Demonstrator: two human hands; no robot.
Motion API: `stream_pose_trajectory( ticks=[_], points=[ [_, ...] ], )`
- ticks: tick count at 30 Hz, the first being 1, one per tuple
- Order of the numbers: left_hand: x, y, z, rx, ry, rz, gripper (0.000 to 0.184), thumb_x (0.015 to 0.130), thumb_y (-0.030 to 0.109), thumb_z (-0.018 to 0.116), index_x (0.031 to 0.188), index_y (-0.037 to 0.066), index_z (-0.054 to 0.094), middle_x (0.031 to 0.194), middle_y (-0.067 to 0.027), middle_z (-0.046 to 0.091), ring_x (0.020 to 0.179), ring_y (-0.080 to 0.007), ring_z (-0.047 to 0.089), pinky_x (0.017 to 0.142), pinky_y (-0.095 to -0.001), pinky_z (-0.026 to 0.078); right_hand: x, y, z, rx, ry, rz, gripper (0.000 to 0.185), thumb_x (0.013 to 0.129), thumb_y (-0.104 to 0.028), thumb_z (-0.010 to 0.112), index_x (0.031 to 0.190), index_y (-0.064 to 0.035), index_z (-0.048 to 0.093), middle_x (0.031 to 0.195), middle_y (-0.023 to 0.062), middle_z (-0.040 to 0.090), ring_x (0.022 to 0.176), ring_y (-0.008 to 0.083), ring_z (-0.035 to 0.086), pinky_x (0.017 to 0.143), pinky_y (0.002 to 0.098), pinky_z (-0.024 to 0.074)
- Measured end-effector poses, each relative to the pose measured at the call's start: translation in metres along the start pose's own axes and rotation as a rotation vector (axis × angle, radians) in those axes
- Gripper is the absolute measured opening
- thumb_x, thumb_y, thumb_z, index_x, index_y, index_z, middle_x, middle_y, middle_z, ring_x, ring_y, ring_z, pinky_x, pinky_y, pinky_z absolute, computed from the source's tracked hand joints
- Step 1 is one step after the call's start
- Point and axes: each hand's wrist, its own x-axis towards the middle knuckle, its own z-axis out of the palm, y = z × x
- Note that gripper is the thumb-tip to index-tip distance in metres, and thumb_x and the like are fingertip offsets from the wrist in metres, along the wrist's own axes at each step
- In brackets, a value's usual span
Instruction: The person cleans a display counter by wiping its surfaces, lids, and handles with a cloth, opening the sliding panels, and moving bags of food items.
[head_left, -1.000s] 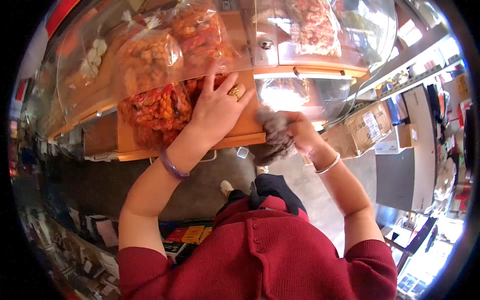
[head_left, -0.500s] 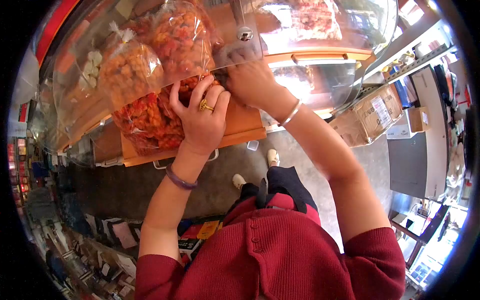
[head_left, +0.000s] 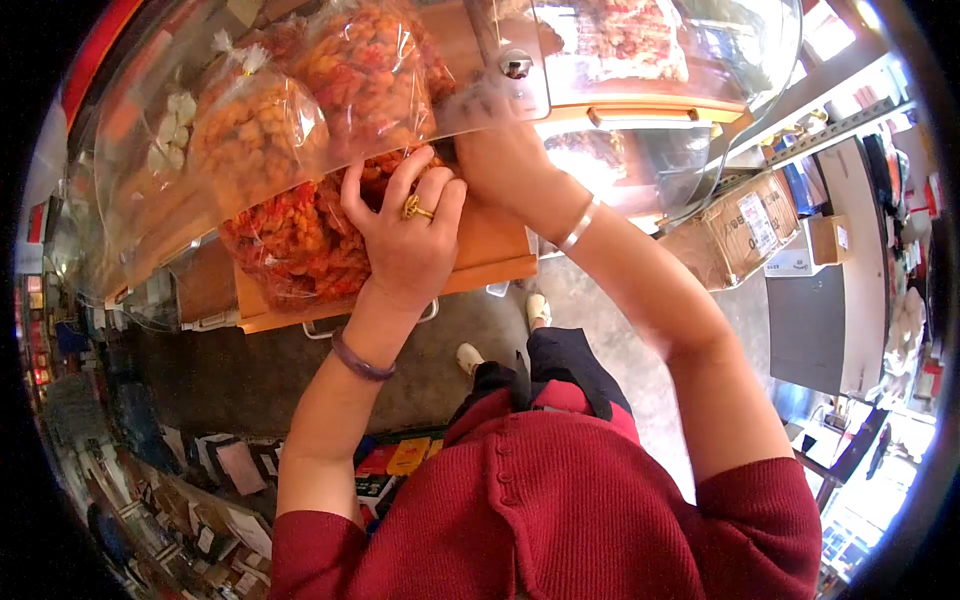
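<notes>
My left hand (head_left: pixel 412 235), with a gold ring, lies bent over a clear bag of red-orange crunchy-looking pieces (head_left: pixel 295 245), its fingertips gripping the bag's upper right side. The bag rests on an orange-brown wooden ledge (head_left: pixel 490 265). Beside it, my right hand (head_left: pixel 500 155) reaches beneath a clear plastic cover (head_left: pixel 440 125) fitted with a round metal lock (head_left: pixel 516 65). Its fingers are blurred and partly hidden behind the cover, so what they touch does not show. Behind the cover stand a tied bag of orange pieces (head_left: pixel 255 130) and another red-orange bag (head_left: pixel 365 75).
More bagged food (head_left: pixel 630 40) lies in a clear-covered bin at right. A cardboard box (head_left: pixel 735 230) and a grey cabinet (head_left: pixel 825 330) stand farther right. Below the ledge is a metal handle (head_left: pixel 425 312). Books and papers (head_left: pixel 405 458) lie behind on the left.
The clear cover and its lock have shifted slightly right. My right hand has pushed a little farther beneath it. The left hand keeps its place on the bag.
</notes>
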Motion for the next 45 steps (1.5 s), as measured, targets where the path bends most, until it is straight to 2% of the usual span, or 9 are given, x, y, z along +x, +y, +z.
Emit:
stream_pose_trajectory(
  ticks=[3,14,16,21,30,35,38,42,45],
  points=[
    [0.002,-0.002,0.001,-0.013,0.024,-0.002,0.003,0.079,0.009,0.057,0.081,0.009,0.058,0.09,-0.0004,0.057,0.105,-0.0184,0.053,0.094,-0.0574,0.028,-0.042,-0.009,-0.014,0.189,0.274,0.013,0.02,0.074,-0.017,0.056,0.083,-0.0022,0.066,0.087,0.013,0.061,0.088,0.0307,0.053,0.081,0.0392,0.0446],
    [0.001,-0.001,0.002,-0.064,0.037,-0.036,0.003,0.079,0.01,0.056,0.081,0.009,0.058,0.091,-0.0009,0.057,0.104,-0.0179,0.054,0.094,-0.0571,0.028,-0.033,-0.008,-0.011,0.215,0.115,-0.027,0.025,0.076,-0.017,0.053,0.086,0.0029,0.064,0.095,0.0194,0.06,0.102,0.0319,0.053,0.085,0.0392,0.0448],
    [0.001,-0.002,0.004,-0.067,0.05,-0.045,0.003,0.079,0.01,0.056,0.081,0.009,0.058,0.09,-0.0008,0.057,0.104,-0.0181,0.054,0.095,-0.0571,0.028,-0.054,-0.019,-0.013,0.128,0.316,-0.099,0.027,0.077,-0.019,0.053,0.087,0.0036,0.064,0.093,0.0194,0.059,0.102,0.0325,0.052,0.086,0.039,0.0444],
    [0.003,-0.003,0.0,-0.063,0.025,-0.029,0.004,0.079,0.009,0.055,0.082,0.009,0.058,0.089,-0.0006,0.056,0.104,-0.0184,0.054,0.095,-0.0571,0.028,0.003,0.0,0.006,0.408,0.281,0.072,0.031,0.071,-0.015,0.058,0.095,0.0048,0.06,0.101,0.0207,0.057,0.102,0.0359,0.051,0.087,0.0366,0.0454],
    [0.001,-0.002,0.002,-0.079,0.037,-0.024,0.004,0.078,0.008,0.056,0.081,0.008,0.057,0.089,-0.0018,0.056,0.105,-0.02,0.054,0.095,-0.0567,0.028,-0.031,-0.007,0.001,0.165,0.366,-0.088,0.023,0.076,-0.017,0.053,0.086,0.0005,0.064,0.098,0.0192,0.059,0.098,0.0323,0.055,0.089,0.0416,0.0424],
    [0.002,-0.001,0.002,-0.081,0.046,-0.032,0.003,0.077,0.007,0.056,0.08,0.008,0.057,0.089,-0.0013,0.056,0.104,-0.0199,0.054,0.095,-0.0554,0.028,-0.003,0.005,-0.001,0.098,-0.087,-0.022,0.025,0.072,-0.015,0.059,0.09,0.0016,0.061,0.109,0.0211,0.056,0.108,0.0356,0.051,0.092,0.0397,0.0419],
    [0.0,-0.002,0.004,-0.106,0.053,-0.052,0.003,0.077,0.007,0.055,0.079,0.008,0.057,0.089,-0.0017,0.056,0.104,-0.0199,0.054,0.095,-0.0554,0.028,-0.07,-0.004,-0.017,0.517,0.206,-0.087,0.02,0.075,-0.009,0.054,0.091,-0.0012,0.063,0.106,0.016,0.059,0.106,0.0303,0.054,0.085,0.0381,0.0488],
    [0.0,-0.002,0.007,-0.082,0.055,-0.04,0.003,0.077,0.007,0.056,0.079,0.009,0.057,0.088,-0.0012,0.057,0.104,-0.0192,0.054,0.096,-0.0554,0.028,-0.058,0.01,-0.022,0.62,0.158,-0.149,0.022,0.074,-0.007,0.053,0.093,-0.0019,0.062,0.107,0.0149,0.058,0.106,0.0309,0.054,0.087,0.0394,0.048],
    [0.001,-0.001,0.008,-0.077,0.059,-0.039,0.004,0.077,0.007,0.056,0.08,0.009,0.058,0.088,-0.0008,0.057,0.103,-0.0187,0.054,0.096,-0.0551,0.028,-0.018,0.024,-0.008,0.548,-0.068,0.09,0.027,0.073,-0.007,0.054,0.098,-0.0001,0.062,0.109,0.0164,0.058,0.113,0.0323,0.051,0.09,0.0397,0.0465]
  ],
)
